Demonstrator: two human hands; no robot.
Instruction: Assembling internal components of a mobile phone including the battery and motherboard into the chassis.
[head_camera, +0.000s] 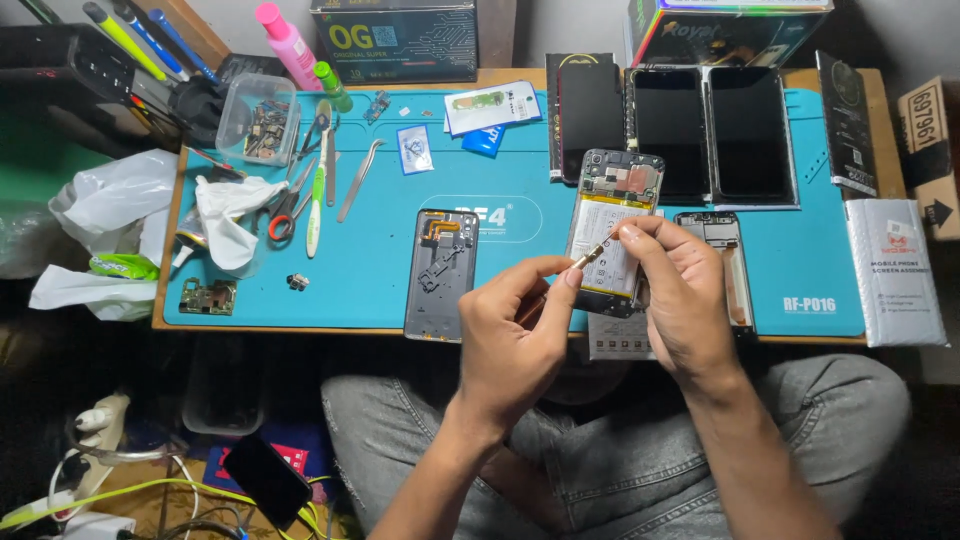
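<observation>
Left hand (515, 335) holding screwdriver (585, 260), right hand (680, 290) gripping opened phone (612, 230), blue mat (380, 270)

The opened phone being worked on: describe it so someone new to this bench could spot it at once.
On the blue work mat, look right of centre, just below the row of black screens. The opened phone is tilted up in the right hand, with the left hand bringing a thin tool to it. Unlike the grey back cover lying flat to its left, it shows a white battery and circuit board.

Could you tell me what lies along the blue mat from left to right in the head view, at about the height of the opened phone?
small circuit board → grey phone back cover → left hand → opened phone → right hand
</observation>
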